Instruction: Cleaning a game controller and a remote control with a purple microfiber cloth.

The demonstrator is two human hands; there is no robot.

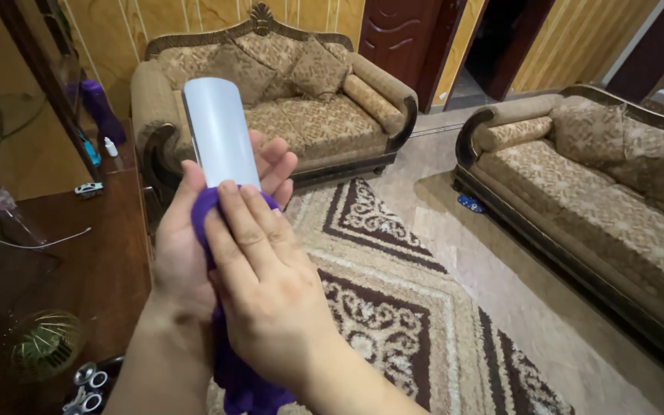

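Both of my hands meet at the middle of the frame. My left hand (pixel 182 246) is curled from behind around a flat pale grey slab (pixel 220 132), which stands upright with its top end toward the upper middle. My right hand (pixel 267 280) lies flat, fingers together, pressing a purple cloth (pixel 240 376) against the slab's lower end; the cloth hangs down to the bottom edge. Below lies a patterned rug (pixel 393 307). One sofa (pixel 301 92) stands along the top, another sofa (pixel 601 184) at right. At left a dark wooden table (pixel 94 253) bears a small gold fan (pixel 44 343).
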